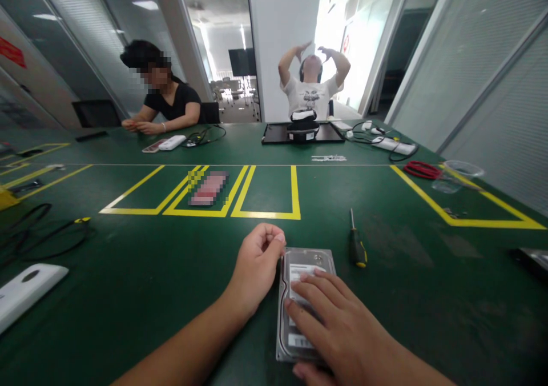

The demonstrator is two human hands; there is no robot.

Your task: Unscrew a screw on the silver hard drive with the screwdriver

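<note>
A metal hard drive (pixel 314 260) is lying flat on the green tabletop (pixel 398 323), directly in front of the person, its label side facing up. The right hand (pixel 331 312) is resting across the drive, its grip spreading apart over the label and partly hiding it, while the thumb is sitting low by the near end. The left hand (pixel 259 263) is hovering at the drive's far left corner, its grip bringing thumb and forefinger together; whether anything small is sitting between them, I cannot tell. To the right, apart from the drive, a screwdriver (pixel 356 246) is lying with its shaft pointing away and its black and yellow handle nearer. Beyond the hands, yellow tape (pixel 295 194) is marking out boxes, and a pixelated pinkish object (pixel 209 188) is lying inside one. Farther right, a red cable (pixel 422 170) is lying just beside a clear plastic container (pixel 464 172). At the left edge, a white device (pixel 32 294) is lying near a black cable (pixel 45 249). Across the tabletop, a person in black (pixel 173 100) is holding both hands together, and a person in white (pixel 312 95) is raising both arms behind a dark headset (pixel 303 130).
</note>
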